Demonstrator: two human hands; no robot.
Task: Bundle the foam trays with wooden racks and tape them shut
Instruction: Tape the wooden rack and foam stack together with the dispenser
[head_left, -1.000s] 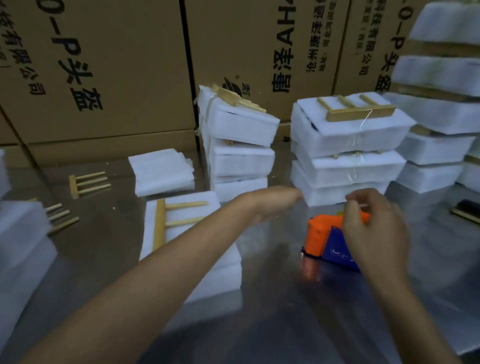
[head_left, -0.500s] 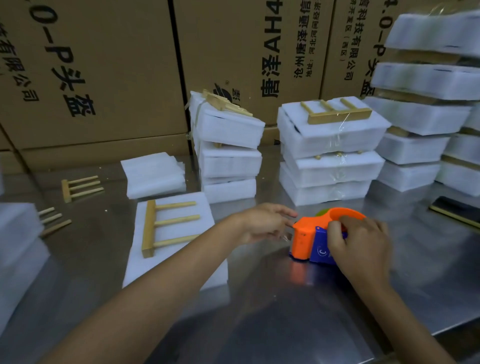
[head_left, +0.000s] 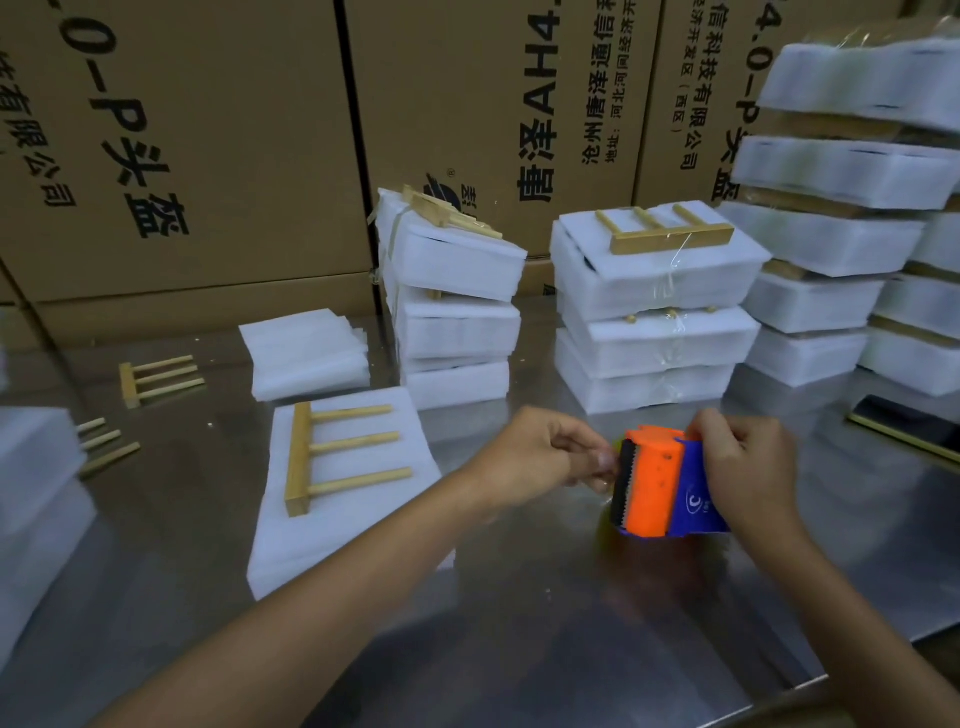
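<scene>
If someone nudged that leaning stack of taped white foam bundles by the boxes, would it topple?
Probably. The leaning stack already tilts, with its top bundle skewed, so a light push might slide it off. Foam looks light, so it would likely fall softly. Its wooden rack seems taped on.

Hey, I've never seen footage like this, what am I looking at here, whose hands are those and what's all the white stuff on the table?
There is no machine here. A person wears a camera on the head, so you look forward and down at their own two bare hands over a shiny metal table. The right hand grips an orange and blue tape dispenser. The left hand has its fingertips at the toothed cutting edge, seemingly picking at the tape end. To the left lies a stack of white foam trays with a wooden rack on top, not yet taped. Behind stand finished bundles, and cardboard boxes line the back.
</scene>
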